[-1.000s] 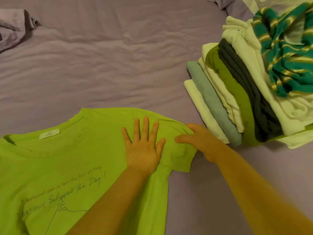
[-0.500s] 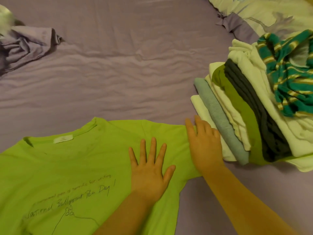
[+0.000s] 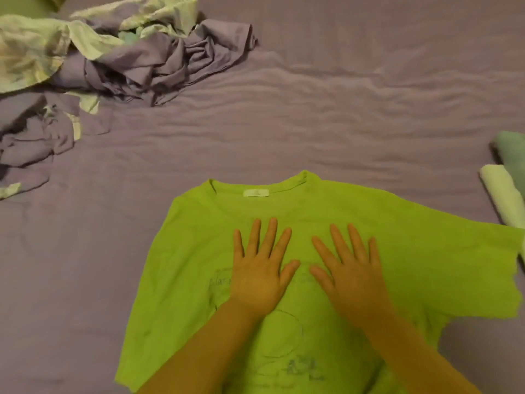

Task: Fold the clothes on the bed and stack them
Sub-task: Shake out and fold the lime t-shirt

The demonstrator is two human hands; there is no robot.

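A lime-green T-shirt [image 3: 397, 251] with a dark line drawing lies spread flat on the purple bed sheet [image 3: 312, 109], collar and white label facing away from me. Its left sleeve is tucked in; the right sleeve spreads out to the right. My left hand [image 3: 260, 275] and my right hand [image 3: 349, 275] both press flat on the chest, fingers apart, side by side, holding nothing. The edge of the folded stack [image 3: 507, 191], a pale green piece and a teal one, shows at the right border.
A crumpled heap of purple and pale green-white fabric [image 3: 119, 58] fills the far left of the bed. Wrinkled bare sheet stretches between that heap and the shirt.
The view has swung left, so the stack is nearly out of frame. Both hands have moved from the shirt's right sleeve to the middle of its chest, laid flat.
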